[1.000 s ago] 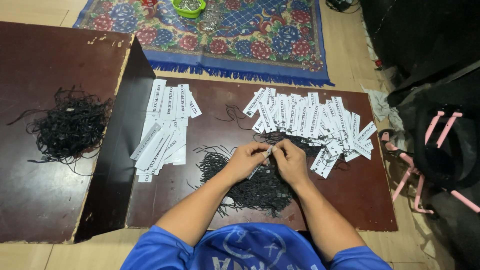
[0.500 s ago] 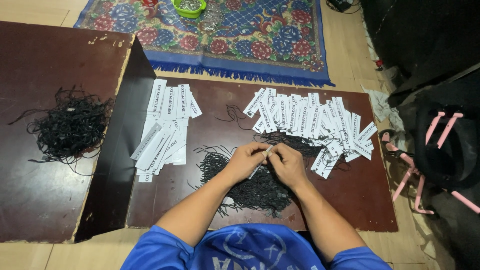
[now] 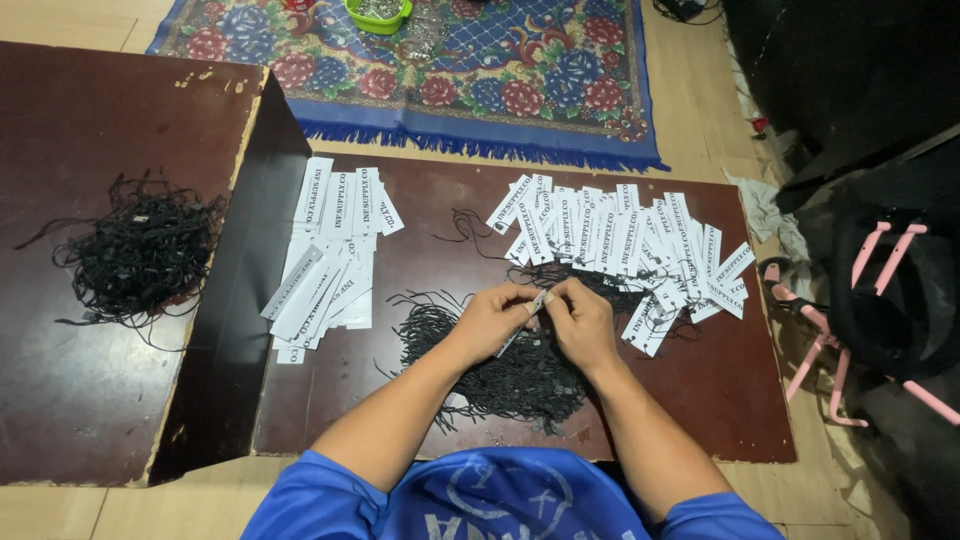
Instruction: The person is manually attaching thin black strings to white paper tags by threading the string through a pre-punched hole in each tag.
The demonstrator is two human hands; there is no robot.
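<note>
both hands, left hand [image 3: 490,322] and right hand [image 3: 583,322], pinch one white tag [image 3: 535,304] between closed fingertips above the black string pile [image 3: 520,370] near the worktop's [image 3: 420,400] front edge; more tags [image 3: 625,245] lie toward the far right corner.

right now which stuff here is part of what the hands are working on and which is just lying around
In use:
left hand
right hand
white tag pinched between them
black string pile under the hands
tag spread on the right
tag stack on the left

Lying about:
second string heap
patterned rug
green bowl
pink-framed black item
</note>
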